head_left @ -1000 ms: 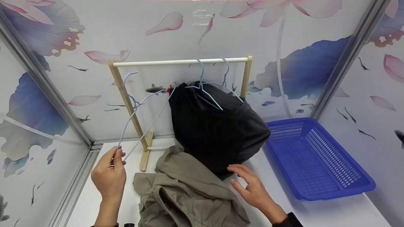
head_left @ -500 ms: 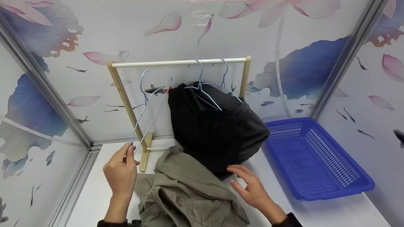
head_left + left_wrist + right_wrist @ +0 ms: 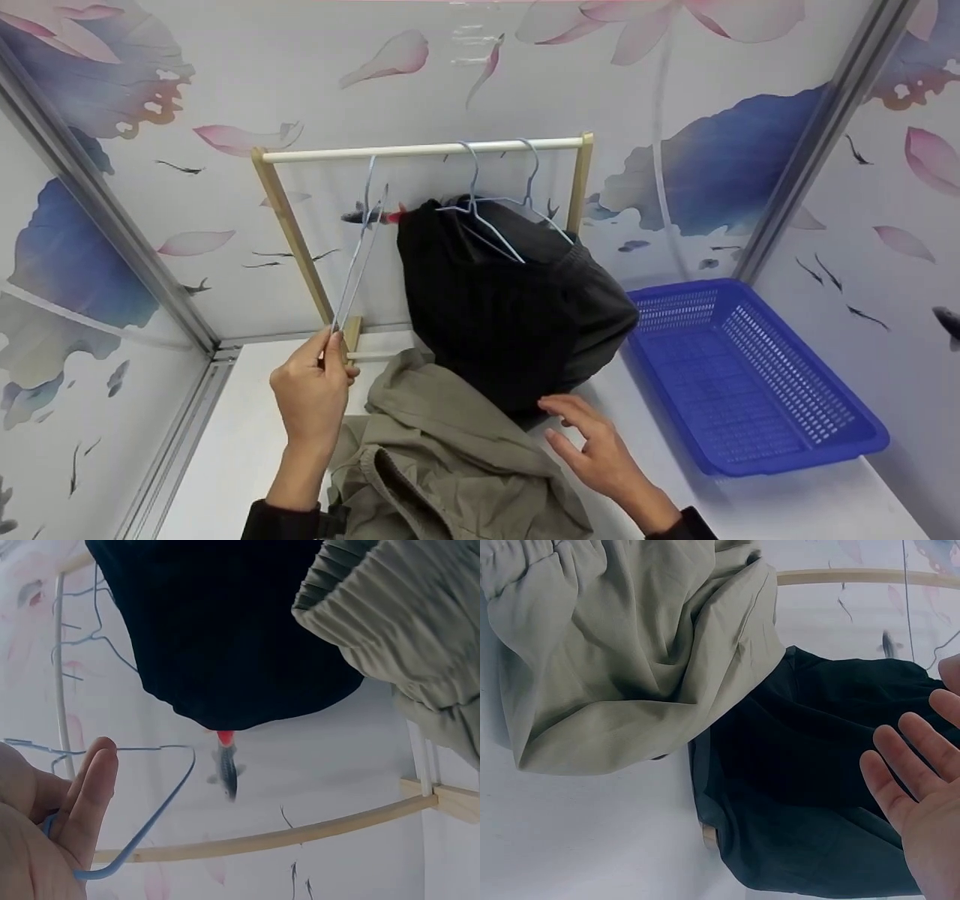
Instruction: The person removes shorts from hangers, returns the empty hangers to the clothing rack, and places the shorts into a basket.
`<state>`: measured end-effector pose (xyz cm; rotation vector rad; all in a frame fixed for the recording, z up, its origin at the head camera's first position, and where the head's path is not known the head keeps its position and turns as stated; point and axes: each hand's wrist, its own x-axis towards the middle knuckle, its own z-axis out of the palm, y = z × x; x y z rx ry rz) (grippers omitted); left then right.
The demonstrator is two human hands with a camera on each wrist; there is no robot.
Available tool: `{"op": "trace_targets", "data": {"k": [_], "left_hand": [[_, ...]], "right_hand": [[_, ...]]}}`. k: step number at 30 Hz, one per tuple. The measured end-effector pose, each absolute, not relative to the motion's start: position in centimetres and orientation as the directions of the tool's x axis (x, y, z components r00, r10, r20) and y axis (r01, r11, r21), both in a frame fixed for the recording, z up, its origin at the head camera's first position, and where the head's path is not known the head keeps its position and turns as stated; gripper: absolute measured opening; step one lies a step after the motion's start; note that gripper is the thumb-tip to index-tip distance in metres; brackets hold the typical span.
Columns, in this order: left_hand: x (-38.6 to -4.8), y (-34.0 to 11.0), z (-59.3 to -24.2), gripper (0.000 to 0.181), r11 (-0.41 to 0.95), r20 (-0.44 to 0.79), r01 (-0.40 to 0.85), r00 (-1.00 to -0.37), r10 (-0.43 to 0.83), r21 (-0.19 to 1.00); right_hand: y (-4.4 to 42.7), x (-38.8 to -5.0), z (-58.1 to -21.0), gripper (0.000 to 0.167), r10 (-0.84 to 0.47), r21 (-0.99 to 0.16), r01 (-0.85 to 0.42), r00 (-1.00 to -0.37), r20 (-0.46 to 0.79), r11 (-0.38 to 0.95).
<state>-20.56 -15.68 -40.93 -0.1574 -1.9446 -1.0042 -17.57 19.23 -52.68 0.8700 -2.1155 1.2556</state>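
Observation:
My left hand [image 3: 311,394] pinches a light blue wire clothes hanger [image 3: 366,215] by one end. The hanger points up and away, nearly edge-on in the head view, its hook close to the rack's rail; whether they touch I cannot tell. My right hand [image 3: 596,454] holds nothing, its fingers spread beside the lower edge of a black garment [image 3: 480,322]. That garment hangs on the rack, with two more blue hangers [image 3: 474,180] at its top. An olive-grey garment [image 3: 465,450] with a gathered elastic band [image 3: 375,622] lies crumpled between my hands.
The small clothes rack has wooden posts [image 3: 289,225] and a white rail [image 3: 420,151]. A blue perforated basket [image 3: 679,397] stands on the white table [image 3: 217,457] at the right. Patterned panels close in the back and sides.
My left hand has moved right with the hanger, turning it from a broad view to nearly edge-on and bringing its hook to the rail. The right hand has stayed in place.

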Motion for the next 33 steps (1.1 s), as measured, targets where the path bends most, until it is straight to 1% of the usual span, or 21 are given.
{"op": "trace_targets", "data": {"k": [4,9,16,25,33], "left_hand": [[-20.9,-15.4,-40.6,0.013,0.663,0.77,0.471,-0.582,-0.263,0.582],[-20.9,-15.2,-39.9,0.014,0.661,0.751,0.451,-0.603,-0.269,0.599],[-20.5,-14.9,-38.8,0.017,0.678,0.693,0.376,-0.665,-0.277,0.632],[-20.0,-14.2,-37.3,0.021,0.705,0.593,0.275,-0.765,-0.252,0.654],[-20.0,-13.4,-35.7,0.024,0.714,0.56,0.239,-0.789,-0.252,0.658]], "right_hand": [[19.1,-17.5,-52.6,0.047,-0.261,-0.567,-0.739,-0.666,0.699,0.365],[18.7,-17.7,-52.5,0.047,-0.261,-0.546,-0.752,-0.648,0.716,0.37],[17.9,-17.8,-52.1,0.047,-0.27,-0.534,-0.763,-0.635,0.723,0.365],[17.6,-17.7,-52.1,0.049,-0.28,-0.549,-0.754,-0.649,0.708,0.359],[17.8,-17.6,-52.2,0.047,-0.291,-0.539,-0.764,-0.638,0.712,0.355]]}}
